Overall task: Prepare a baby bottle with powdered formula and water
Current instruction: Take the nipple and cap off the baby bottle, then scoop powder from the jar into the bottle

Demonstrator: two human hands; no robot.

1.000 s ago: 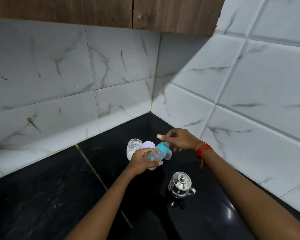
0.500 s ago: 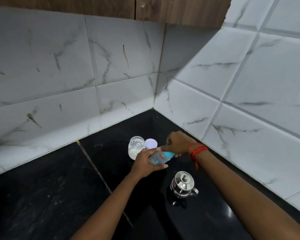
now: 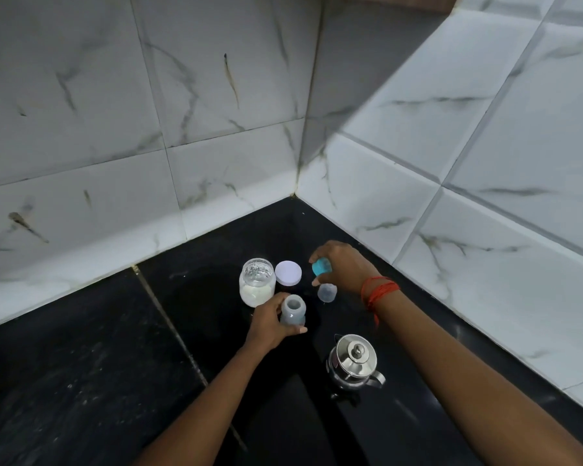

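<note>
My left hand [image 3: 269, 321] grips a small clear baby bottle [image 3: 293, 310], upright with its mouth uncovered, just above the black counter. My right hand [image 3: 342, 265] is further back and holds the bottle's blue screw collar [image 3: 321, 267]. The bottle's clear dome cap [image 3: 327, 292] stands on the counter just below that hand. An open glass jar [image 3: 257, 281] with white formula powder in its bottom stands left of the bottle. The jar's white lid [image 3: 288, 272] lies flat beside it.
A steel kettle [image 3: 352, 361] with a knobbed lid stands on the black counter [image 3: 81, 381] at the front right, between my forearms. White marble tile walls [image 3: 485, 163] meet in a corner behind the objects.
The blue collar has come off the bottle and gone back with my right hand. My left hand has brought the bottle upright and lower. The clear cap now stands on the counter.
</note>
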